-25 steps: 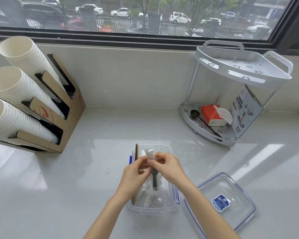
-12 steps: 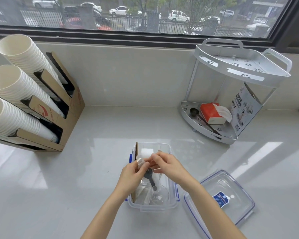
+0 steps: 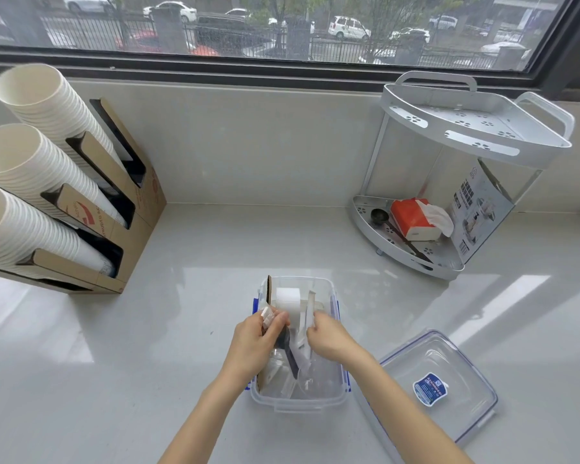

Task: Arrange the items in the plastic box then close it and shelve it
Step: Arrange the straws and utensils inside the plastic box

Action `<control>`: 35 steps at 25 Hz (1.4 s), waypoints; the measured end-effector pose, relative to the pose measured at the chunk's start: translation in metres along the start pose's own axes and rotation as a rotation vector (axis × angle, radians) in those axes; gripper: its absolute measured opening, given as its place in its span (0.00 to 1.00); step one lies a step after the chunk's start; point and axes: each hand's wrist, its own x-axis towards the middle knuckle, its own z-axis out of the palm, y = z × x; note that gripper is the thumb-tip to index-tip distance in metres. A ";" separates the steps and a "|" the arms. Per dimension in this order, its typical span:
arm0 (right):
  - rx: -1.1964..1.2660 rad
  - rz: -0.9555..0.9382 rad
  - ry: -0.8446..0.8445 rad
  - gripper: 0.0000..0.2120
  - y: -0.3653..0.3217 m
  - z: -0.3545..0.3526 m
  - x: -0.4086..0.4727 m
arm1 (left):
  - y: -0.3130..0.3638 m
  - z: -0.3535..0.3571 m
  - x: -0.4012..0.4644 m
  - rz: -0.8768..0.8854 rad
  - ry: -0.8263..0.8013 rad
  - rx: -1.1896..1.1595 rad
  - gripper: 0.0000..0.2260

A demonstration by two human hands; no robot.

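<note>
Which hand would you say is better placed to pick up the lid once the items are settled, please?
Probably the right hand. The lid lies on the counter just right of the plastic box, beside the right forearm, while the left hand pinches small packets over the box's left side.

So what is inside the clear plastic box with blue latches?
Inside the clear plastic box: a white foam block, a brown cardboard piece along its left wall, white strips and a black-handled clear scoop. The left hand and right hand cover the middle.
</note>
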 end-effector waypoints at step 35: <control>-0.186 0.157 0.037 0.13 -0.011 0.028 0.016 | -0.005 -0.007 -0.001 0.029 0.043 -0.053 0.19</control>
